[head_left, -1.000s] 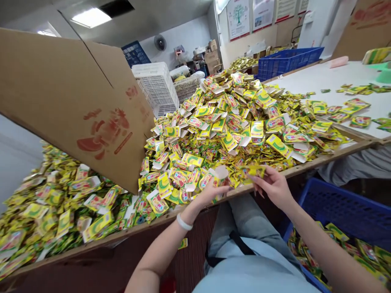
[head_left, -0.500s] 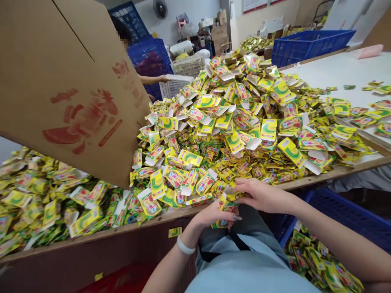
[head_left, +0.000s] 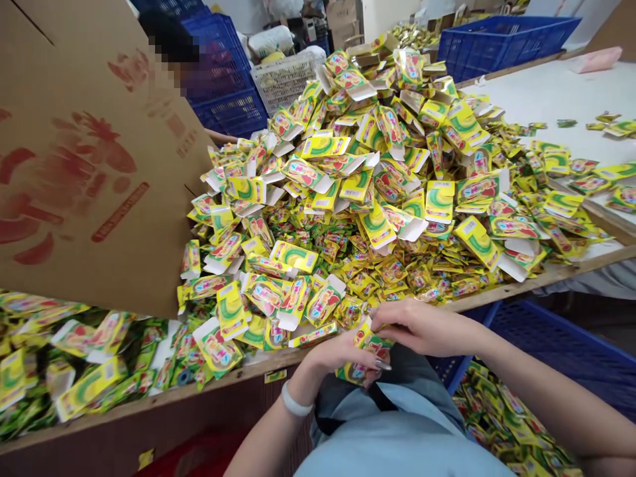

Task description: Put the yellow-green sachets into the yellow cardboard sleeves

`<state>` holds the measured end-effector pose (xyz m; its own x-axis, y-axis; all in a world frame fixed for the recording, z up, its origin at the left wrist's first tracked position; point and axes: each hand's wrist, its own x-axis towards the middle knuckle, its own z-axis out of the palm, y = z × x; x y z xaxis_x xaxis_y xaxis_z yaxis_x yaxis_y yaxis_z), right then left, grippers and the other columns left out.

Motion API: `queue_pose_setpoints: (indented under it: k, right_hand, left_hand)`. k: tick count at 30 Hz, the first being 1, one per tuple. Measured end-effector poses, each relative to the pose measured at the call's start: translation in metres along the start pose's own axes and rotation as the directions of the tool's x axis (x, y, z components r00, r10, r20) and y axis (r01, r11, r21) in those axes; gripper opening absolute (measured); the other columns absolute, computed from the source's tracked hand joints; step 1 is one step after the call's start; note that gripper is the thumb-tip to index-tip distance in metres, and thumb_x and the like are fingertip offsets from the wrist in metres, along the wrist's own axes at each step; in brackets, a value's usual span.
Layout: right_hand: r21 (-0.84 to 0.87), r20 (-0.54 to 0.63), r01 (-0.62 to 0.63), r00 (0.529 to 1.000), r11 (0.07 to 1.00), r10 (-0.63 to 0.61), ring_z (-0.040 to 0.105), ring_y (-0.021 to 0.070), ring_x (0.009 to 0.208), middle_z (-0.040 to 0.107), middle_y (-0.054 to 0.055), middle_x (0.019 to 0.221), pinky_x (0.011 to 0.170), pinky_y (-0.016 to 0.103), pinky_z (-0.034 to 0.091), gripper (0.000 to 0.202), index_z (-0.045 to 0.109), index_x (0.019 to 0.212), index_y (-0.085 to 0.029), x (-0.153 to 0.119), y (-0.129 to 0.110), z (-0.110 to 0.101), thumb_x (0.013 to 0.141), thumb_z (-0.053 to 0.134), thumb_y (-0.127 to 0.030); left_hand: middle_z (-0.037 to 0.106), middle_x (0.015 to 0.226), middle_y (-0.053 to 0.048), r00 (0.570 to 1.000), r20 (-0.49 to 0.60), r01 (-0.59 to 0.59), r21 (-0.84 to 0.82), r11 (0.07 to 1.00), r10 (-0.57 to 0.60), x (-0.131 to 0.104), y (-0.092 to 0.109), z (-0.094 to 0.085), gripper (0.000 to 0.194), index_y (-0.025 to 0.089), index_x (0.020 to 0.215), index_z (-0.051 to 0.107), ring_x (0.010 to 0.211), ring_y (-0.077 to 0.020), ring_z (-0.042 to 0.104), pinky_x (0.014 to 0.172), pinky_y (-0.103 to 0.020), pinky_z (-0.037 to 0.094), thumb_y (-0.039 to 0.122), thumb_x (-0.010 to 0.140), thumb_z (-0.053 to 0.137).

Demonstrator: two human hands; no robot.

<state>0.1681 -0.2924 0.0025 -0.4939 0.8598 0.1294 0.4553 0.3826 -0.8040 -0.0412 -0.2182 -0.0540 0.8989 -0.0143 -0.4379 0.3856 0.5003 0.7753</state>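
My left hand (head_left: 348, 351), a pale band on its wrist, is wrapped round a small yellow and green printed carton (head_left: 371, 340) in front of my body. Part of a second printed carton (head_left: 352, 372) shows below, under the same fingers. My right hand (head_left: 415, 324) has its fingers bent together at the upper end of the carton; its fingertips partly cover that end. Just beyond both hands rises a heap of similar cartons (head_left: 283, 255), several with white flaps standing open. Small shiny sachets (head_left: 392, 268) lie among them at the near edge.
A big cardboard box (head_left: 99, 165) with red fruit print leans at left, over more sachets and cartons. A wooden rim (head_left: 501, 291) edges the table. One blue crate (head_left: 507, 50) stands behind; another (head_left: 561, 351) is below right, holding filled cartons. Another person is partly hidden behind the box.
My view has tilted down and shifted slightly right. My right fingers have closed in on the carton's upper end. The other person's arm and white basket are now mostly hidden.
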Motion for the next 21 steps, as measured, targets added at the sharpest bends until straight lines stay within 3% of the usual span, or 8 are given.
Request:
queue_pose_setpoints:
  k: [2,4,8,13,16,18,19,21]
  right_hand:
    - [0.015,0.054,-0.017,0.998,1.0,0.017,0.065,0.0169,0.091,0.07,0.006,0.104,0.081,0.027,0.05,0.022,0.067,0.113,-0.02,0.001,0.0,-0.002,0.098,0.05,-0.019]
    - [0.086,-0.01,-0.1,0.995,0.991,0.101,0.063,0.0143,0.077,0.07,0.004,0.095,0.069,0.024,0.049,0.023,0.063,0.118,-0.021,0.001,0.006,0.001,0.098,0.053,-0.024]
    - [0.282,-0.199,-0.258,0.927,0.924,0.319,0.047,0.0092,0.051,0.057,-0.004,0.064,0.048,0.019,0.037,0.025,0.064,0.086,-0.018,-0.005,0.024,0.022,0.093,0.063,-0.043]
    - [0.545,0.162,-0.38,0.922,0.747,0.351,0.047,0.0074,0.04,0.062,-0.002,0.063,0.039,0.018,0.036,0.049,0.067,0.085,-0.017,-0.023,0.029,0.052,0.097,0.047,-0.06]
    - [0.492,0.017,-0.383,0.902,0.782,0.431,0.056,0.0114,0.049,0.068,0.004,0.078,0.044,0.023,0.045,0.042,0.072,0.084,-0.021,-0.043,0.029,0.049,0.091,0.057,-0.059]
    - [0.385,-0.307,-0.401,0.794,0.831,0.525,0.057,0.0161,0.05,0.066,0.006,0.069,0.046,0.029,0.047,0.039,0.073,0.077,-0.023,-0.066,0.038,0.02,0.083,0.066,-0.062]
    - [0.324,-0.5,-0.443,0.669,0.836,0.549,0.056,0.0182,0.047,0.064,0.006,0.062,0.045,0.032,0.046,0.041,0.074,0.077,-0.025,-0.08,0.045,-0.003,0.078,0.069,-0.066]
    - [0.171,-0.86,-0.583,0.305,0.794,0.409,0.055,0.0212,0.042,0.062,0.008,0.056,0.043,0.036,0.042,0.06,0.075,0.086,-0.025,-0.11,0.064,-0.066,0.059,0.075,-0.079]
  left_hand:
    - [0.056,0.056,0.001,0.999,0.026,0.031,-0.089,0.996,-0.029,0.002,-0.003,-0.002,0.041,0.014,0.073,0.06,0.049,-0.0111,0.051,0.047,-0.025,0.042,0.046,0.06,0.083]
    - [0.054,0.057,0.002,1.0,-0.002,0.028,-0.165,0.986,-0.028,0.002,-0.005,-0.002,0.038,0.014,0.074,0.06,0.049,-0.0101,0.05,0.048,-0.024,0.042,0.041,0.059,0.082]
    - [0.052,0.053,0.003,0.999,-0.033,0.004,-0.192,0.981,-0.011,0.004,-0.01,0.0,0.031,0.014,0.072,0.059,0.048,-0.0092,0.047,0.048,-0.023,0.042,0.036,0.059,0.077]
    - [0.05,0.055,0.005,0.999,-0.024,-0.031,-0.148,0.988,0.028,0.017,-0.021,0.01,0.029,0.016,0.072,0.055,0.048,-0.0088,0.047,0.049,-0.024,0.044,0.033,0.059,0.075]
    - [0.067,0.081,-0.002,0.969,-0.145,-0.191,0.067,0.979,0.199,0.022,-0.02,0.019,0.051,0.016,0.106,0.06,0.07,-0.0179,0.065,0.067,-0.033,0.055,0.036,0.063,0.079]
    - [0.067,0.119,-0.012,0.863,-0.269,-0.312,0.38,0.871,0.427,0.018,-0.016,0.023,0.074,0.019,0.135,0.049,0.106,-0.0254,0.066,0.093,-0.042,0.054,0.038,0.071,0.08]
    - [0.061,0.133,-0.015,0.771,-0.324,-0.31,0.56,0.768,0.548,0.015,-0.015,0.023,0.076,0.02,0.142,0.044,0.121,-0.0273,0.06,0.104,-0.045,0.049,0.038,0.076,0.078]
    - [0.055,0.142,-0.015,0.552,-0.382,-0.126,0.841,0.526,0.741,0.005,-0.013,0.018,0.06,0.021,0.142,0.046,0.133,-0.0293,0.05,0.114,-0.051,0.039,0.035,0.088,0.068]
